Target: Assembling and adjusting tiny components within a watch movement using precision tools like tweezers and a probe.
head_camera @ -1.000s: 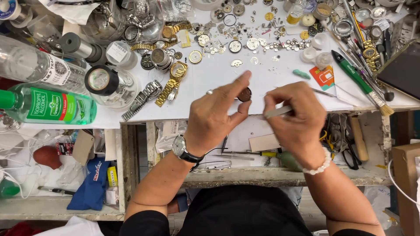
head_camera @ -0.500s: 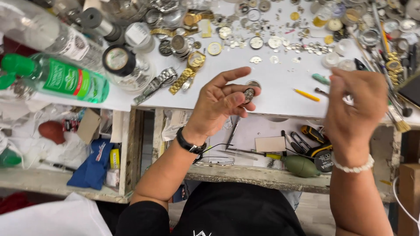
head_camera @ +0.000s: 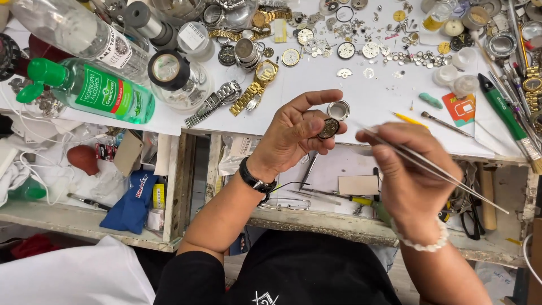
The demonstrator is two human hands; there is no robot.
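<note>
The left hand [head_camera: 296, 133] is closed on a small round watch movement [head_camera: 328, 129], pinched between thumb and fingertips over the near edge of the white tabletop [head_camera: 350, 96]. The right hand [head_camera: 409, 172], at 3 o'clock from it, grips thin tweezers [head_camera: 429, 166] with tips pointing to the movement. If the tips slip, they may scratch it, or the movement may fall into the open drawer [head_camera: 339, 181] at 6 o'clock.
</note>
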